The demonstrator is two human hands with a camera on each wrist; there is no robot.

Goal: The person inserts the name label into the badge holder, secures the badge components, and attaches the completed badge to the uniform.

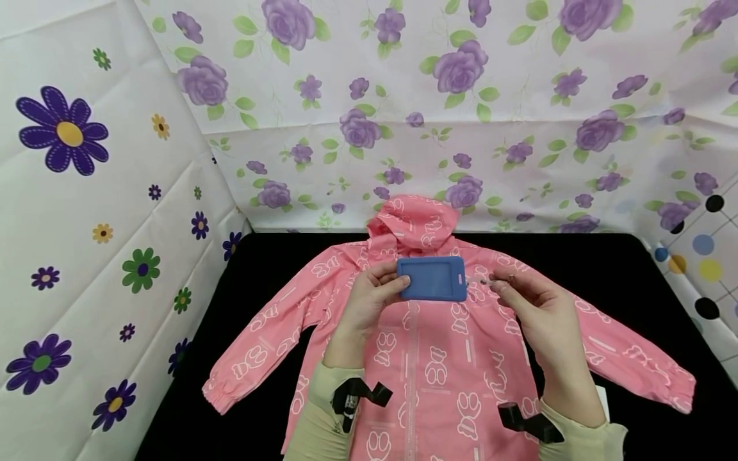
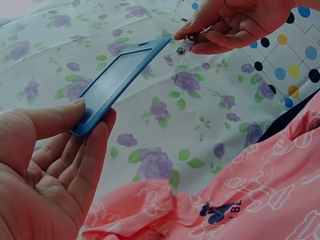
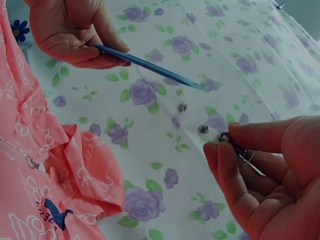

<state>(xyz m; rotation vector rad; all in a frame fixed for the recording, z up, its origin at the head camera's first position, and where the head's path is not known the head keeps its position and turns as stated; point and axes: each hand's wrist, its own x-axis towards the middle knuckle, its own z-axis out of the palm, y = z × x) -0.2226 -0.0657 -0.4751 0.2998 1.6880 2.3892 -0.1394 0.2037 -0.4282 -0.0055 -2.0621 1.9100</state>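
with our left hand (image 1: 373, 296) we are pinching the blue card holder (image 1: 432, 279), seemingly light and stiff, by its graspable edge; our right hand (image 1: 542, 312) is pinching a small clear strap (image 1: 483, 282).

Left hand (image 1: 371, 296) and right hand (image 1: 541, 308) both pinch.

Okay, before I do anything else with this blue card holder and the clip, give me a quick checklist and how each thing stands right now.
1. Left hand grips the card holder: ok.
2. Right hand pinches the clip: ok.
3. Slot at the end nearer the right hand: ok.
4. Clear strap threaded through the slot: not ok, it hangs outside the holder.
5. Pink jacket spread out below the hands: ok.
6. White thing by the right wrist identified: cannot tell, mostly hidden.
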